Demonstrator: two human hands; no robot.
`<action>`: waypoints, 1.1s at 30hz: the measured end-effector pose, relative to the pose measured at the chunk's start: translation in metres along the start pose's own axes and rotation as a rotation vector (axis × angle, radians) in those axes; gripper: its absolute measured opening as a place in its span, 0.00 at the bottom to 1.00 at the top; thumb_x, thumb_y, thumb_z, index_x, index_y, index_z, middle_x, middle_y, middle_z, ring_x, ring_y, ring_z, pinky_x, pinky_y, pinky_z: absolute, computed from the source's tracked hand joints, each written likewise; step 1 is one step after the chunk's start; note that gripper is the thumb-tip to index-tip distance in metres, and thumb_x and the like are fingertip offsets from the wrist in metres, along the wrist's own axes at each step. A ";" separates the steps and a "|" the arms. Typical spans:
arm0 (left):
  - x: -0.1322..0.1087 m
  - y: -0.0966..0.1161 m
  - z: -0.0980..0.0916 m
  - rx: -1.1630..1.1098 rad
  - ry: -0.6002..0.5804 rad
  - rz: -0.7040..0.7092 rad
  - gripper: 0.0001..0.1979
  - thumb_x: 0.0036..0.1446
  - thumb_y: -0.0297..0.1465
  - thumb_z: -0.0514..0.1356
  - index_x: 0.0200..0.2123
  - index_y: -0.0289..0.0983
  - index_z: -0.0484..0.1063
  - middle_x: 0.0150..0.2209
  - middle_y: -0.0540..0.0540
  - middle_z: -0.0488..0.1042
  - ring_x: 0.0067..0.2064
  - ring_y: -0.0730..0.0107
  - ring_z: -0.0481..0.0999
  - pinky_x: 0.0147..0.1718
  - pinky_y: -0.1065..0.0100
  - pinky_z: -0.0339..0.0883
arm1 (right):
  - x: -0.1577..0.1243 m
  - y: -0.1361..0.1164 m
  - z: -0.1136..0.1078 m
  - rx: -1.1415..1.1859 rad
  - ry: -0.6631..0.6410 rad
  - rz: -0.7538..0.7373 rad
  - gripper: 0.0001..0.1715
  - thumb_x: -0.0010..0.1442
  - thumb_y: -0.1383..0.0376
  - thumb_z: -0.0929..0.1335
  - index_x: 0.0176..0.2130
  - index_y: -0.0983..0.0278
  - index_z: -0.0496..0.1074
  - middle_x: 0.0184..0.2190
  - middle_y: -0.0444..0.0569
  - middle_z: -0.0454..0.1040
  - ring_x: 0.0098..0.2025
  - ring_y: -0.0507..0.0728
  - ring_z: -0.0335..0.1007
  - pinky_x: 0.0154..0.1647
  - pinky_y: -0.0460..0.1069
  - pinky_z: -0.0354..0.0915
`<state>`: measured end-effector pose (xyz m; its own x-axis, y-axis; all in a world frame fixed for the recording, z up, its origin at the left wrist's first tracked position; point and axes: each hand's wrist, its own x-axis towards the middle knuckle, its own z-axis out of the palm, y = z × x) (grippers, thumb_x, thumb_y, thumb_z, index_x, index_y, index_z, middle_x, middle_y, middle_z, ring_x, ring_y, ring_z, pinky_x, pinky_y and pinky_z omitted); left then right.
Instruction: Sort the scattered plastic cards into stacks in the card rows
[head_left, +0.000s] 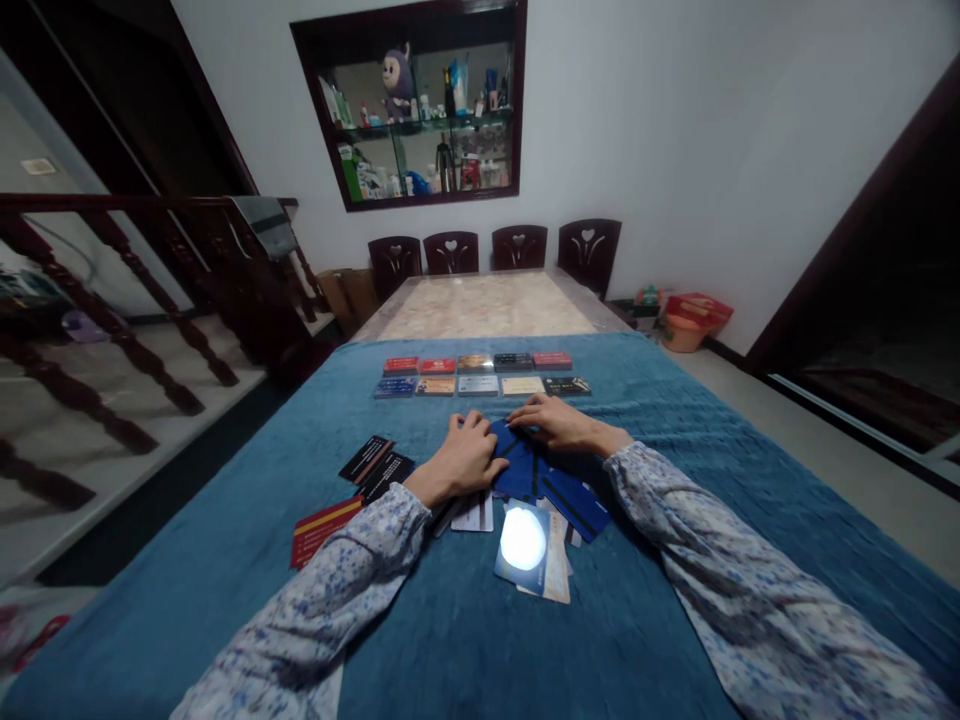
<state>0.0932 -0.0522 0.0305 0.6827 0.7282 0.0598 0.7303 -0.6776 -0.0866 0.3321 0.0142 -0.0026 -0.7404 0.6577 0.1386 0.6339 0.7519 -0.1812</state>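
My left hand (463, 456) and my right hand (559, 422) rest on a loose pile of dark blue cards (540, 482) in the middle of a blue cloth (675, 420). Both hands have their fingers curled onto the same top card; whether they grip it I cannot tell. Beyond the hands, two neat rows of cards (480, 375) lie face up, red, blue and beige ones. Two black cards (375, 465) and a red card (322, 525) lie to the left of my left arm. A glossy card (525, 545) near me reflects a bright light.
The cloth covers the near part of a long marble-topped table (487, 300). Several dark wooden chairs (517, 245) stand at its far end. A stair railing (112, 290) runs along the left. A wall cabinet (420, 110) holds bottles and a plush toy. A red basket (694, 315) sits on the floor at the right.
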 end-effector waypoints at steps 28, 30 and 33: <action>0.003 -0.003 -0.016 -0.081 0.049 -0.036 0.11 0.64 0.28 0.54 0.40 0.37 0.78 0.43 0.40 0.82 0.48 0.54 0.76 0.48 0.55 0.62 | -0.002 0.006 -0.007 0.080 0.230 -0.029 0.13 0.66 0.66 0.68 0.45 0.63 0.83 0.36 0.55 0.81 0.45 0.60 0.73 0.48 0.54 0.71; 0.004 -0.006 -0.015 -0.081 0.065 -0.050 0.11 0.64 0.27 0.55 0.40 0.37 0.78 0.43 0.40 0.82 0.48 0.55 0.76 0.48 0.56 0.62 | 0.000 0.006 -0.005 0.075 0.265 -0.023 0.14 0.67 0.64 0.68 0.44 0.64 0.84 0.35 0.55 0.80 0.43 0.59 0.73 0.46 0.52 0.71; 0.006 -0.009 -0.014 -0.076 0.075 -0.070 0.11 0.65 0.27 0.55 0.40 0.37 0.79 0.43 0.40 0.82 0.48 0.55 0.76 0.48 0.56 0.62 | 0.001 0.004 -0.003 0.042 0.313 0.005 0.15 0.68 0.64 0.67 0.43 0.64 0.84 0.34 0.55 0.80 0.42 0.58 0.73 0.43 0.50 0.70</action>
<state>0.0906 -0.0433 0.0456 0.6280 0.7659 0.1378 0.7736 -0.6336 -0.0038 0.3349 0.0177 0.0001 -0.6286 0.6484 0.4294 0.6226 0.7504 -0.2218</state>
